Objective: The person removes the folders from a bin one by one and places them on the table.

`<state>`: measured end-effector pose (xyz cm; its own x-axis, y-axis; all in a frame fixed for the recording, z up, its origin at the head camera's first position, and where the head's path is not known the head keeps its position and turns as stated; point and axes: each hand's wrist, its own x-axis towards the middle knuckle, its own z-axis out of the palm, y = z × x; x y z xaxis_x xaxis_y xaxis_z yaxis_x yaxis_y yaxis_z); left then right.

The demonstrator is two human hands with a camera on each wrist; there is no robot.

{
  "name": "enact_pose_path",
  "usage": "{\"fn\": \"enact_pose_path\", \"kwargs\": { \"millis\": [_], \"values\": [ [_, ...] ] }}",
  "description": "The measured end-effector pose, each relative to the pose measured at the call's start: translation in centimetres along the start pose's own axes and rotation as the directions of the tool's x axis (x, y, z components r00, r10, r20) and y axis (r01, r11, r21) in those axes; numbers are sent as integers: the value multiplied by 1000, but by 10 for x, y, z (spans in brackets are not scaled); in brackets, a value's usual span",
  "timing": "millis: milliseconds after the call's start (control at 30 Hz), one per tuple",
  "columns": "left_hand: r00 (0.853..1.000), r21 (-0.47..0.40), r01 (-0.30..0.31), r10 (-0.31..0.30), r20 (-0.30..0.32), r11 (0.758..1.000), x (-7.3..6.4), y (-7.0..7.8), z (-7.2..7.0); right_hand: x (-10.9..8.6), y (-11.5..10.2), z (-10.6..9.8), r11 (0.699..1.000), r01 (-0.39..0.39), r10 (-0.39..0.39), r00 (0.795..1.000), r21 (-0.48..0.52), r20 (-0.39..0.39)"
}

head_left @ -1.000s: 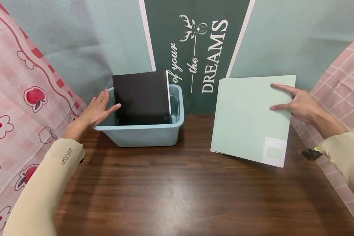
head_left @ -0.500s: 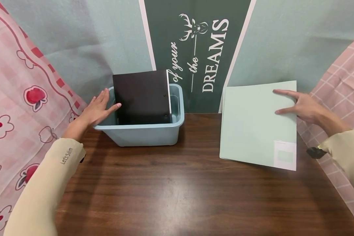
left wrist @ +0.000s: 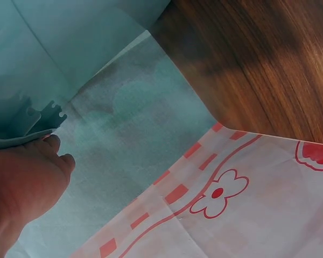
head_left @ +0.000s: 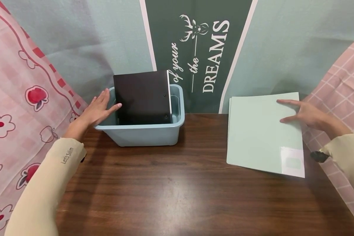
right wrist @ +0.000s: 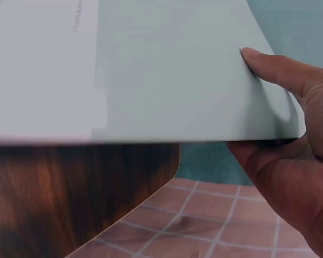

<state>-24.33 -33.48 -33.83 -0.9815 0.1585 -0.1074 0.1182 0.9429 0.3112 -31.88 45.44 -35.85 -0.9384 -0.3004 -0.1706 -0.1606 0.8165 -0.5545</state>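
Observation:
My left hand [head_left: 97, 109] rests at the left rim of a light blue plastic bin [head_left: 147, 136], fingers extended and thumb reaching inside. In the left wrist view the fingers [left wrist: 56, 148] lie right at the bin's edge. A black binder [head_left: 143, 98] with small rivets leans in the bin, its top standing above the rim. Off to the right, my right hand [head_left: 305, 114] holds a pale green folder [head_left: 259, 131] by its right edge. The right wrist view shows the thumb [right wrist: 280, 70] on its face and the other fingers underneath. A whitish label panel [head_left: 292, 162] marks the folder's lower right corner.
A brown wood-grain table [head_left: 171, 190] lies under everything. Behind it hangs a grey-green cloth [head_left: 200, 65] with white lettering and a deer head. Pink cloths [head_left: 14, 108] border both sides, close to each arm.
The pale green folder has moved to the right and down toward the front, together with my right hand. My left hand, the bin and the black binder have stayed in place.

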Motion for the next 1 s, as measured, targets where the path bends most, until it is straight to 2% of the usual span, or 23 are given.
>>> {"fn": "enact_pose_path", "kwargs": {
  "millis": [167, 367, 567, 700, 867, 1000],
  "values": [
    [1000, -2, 3, -3, -2, 1000, -1, 1, 0, 5, 13, 4, 999, 11, -12, 999, 35, 36],
    [1000, -7, 13, -13, 4, 1000, -1, 2, 0, 9, 21, 7, 999, -18, 15, 997, 36, 75],
    [1000, -8, 17, -17, 4, 1000, 0, 3, 1, 13, 24, 8, 998, -4, 7, 998, -55, 59],
    [1000, -6, 19, -19, 8, 1000, -1, 4, 1, 16, 29, 10, 994, 31, -26, 999, -108, 45],
    [1000, -5, 23, -23, 6, 1000, -1, 4, 2, 21, 33, 13, 967, 76, -76, 997, -243, 13],
    [1000, -9, 22, -22, 1, 1000, -2, 6, 3, 26, 39, 14, 956, 98, -102, 995, -277, -2]
  ]
}}
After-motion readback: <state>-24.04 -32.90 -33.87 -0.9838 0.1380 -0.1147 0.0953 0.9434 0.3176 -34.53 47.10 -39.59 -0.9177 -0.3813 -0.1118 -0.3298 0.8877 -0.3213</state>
